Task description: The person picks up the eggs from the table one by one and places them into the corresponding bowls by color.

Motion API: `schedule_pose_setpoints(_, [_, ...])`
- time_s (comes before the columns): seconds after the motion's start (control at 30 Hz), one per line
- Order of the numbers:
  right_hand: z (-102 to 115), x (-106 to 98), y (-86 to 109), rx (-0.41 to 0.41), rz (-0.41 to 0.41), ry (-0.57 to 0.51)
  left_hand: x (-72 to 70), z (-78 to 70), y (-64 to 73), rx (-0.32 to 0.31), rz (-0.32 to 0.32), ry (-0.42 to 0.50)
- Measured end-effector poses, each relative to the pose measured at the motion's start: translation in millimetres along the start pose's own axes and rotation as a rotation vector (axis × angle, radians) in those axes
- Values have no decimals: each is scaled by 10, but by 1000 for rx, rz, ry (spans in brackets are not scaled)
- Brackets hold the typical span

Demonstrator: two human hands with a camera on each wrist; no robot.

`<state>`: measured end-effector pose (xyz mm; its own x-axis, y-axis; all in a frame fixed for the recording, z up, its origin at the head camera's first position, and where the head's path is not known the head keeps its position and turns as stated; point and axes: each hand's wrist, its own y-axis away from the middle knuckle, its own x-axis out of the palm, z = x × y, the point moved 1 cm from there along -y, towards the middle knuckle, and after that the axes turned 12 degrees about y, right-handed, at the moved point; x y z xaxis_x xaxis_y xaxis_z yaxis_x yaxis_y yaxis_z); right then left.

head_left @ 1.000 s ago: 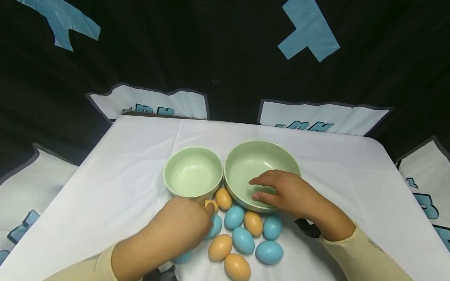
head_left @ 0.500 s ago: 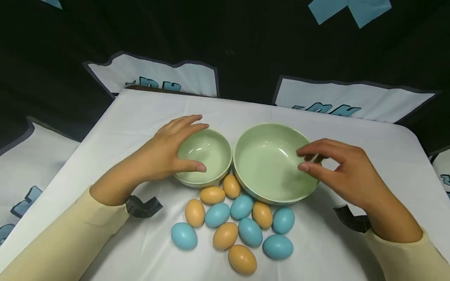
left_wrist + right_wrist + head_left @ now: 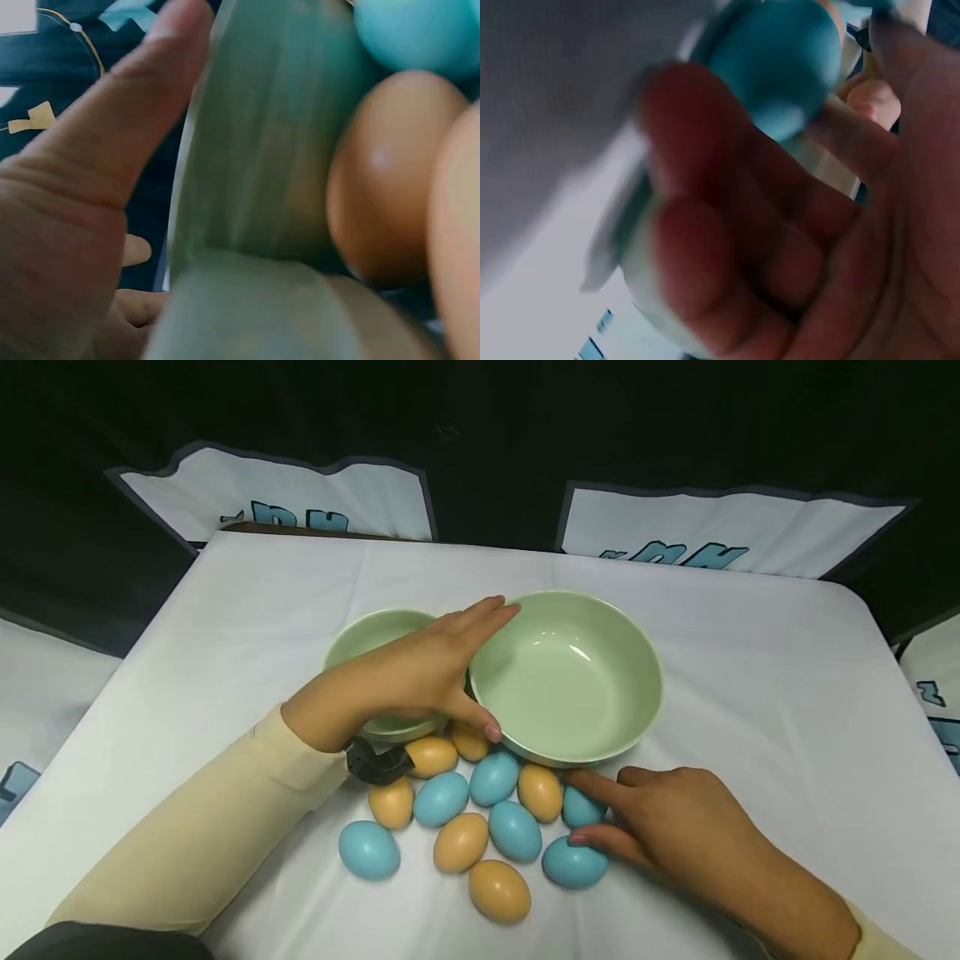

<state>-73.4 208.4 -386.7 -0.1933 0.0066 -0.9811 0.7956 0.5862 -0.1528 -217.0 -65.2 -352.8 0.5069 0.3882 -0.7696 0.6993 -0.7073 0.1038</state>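
My left hand [image 3: 438, 664] is spread across the gap between two pale green bowls. Its fingertips lie along the left rim of the large bowl [image 3: 570, 685], and the thumb points toward that bowl's near side. Behind the hand, the small bowl [image 3: 375, 631] is partly covered. My right hand [image 3: 675, 818] reaches in from the right, index finger and thumb apart on either side of a blue egg [image 3: 582, 807]. Close under the thumb lies another blue egg [image 3: 573, 864]. In the right wrist view, the other fingers [image 3: 697, 255] are curled in and blurred; whether they touch an egg is unclear.
Blue and orange-yellow eggs cluster in front of the bowls, among them a yellow egg [image 3: 498, 892] nearest the front and a blue egg [image 3: 369, 850] at the left. A white cloth [image 3: 765, 693] covers the table. A black curtain [image 3: 495, 410] hangs behind.
My left hand has moved right, from the small bowl to the large bowl's rim. My right hand has come down from the large bowl's right side to the blue eggs.
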Motion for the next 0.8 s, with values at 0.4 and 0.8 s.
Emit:
schedule_pose_setpoints(0.4, [52, 111, 12, -2, 37, 9, 186, 164, 6, 15, -50, 5])
schedule_pose_setpoints(0.8, [-34, 454, -54, -5, 88, -1, 430, 487, -203, -5, -53, 41])
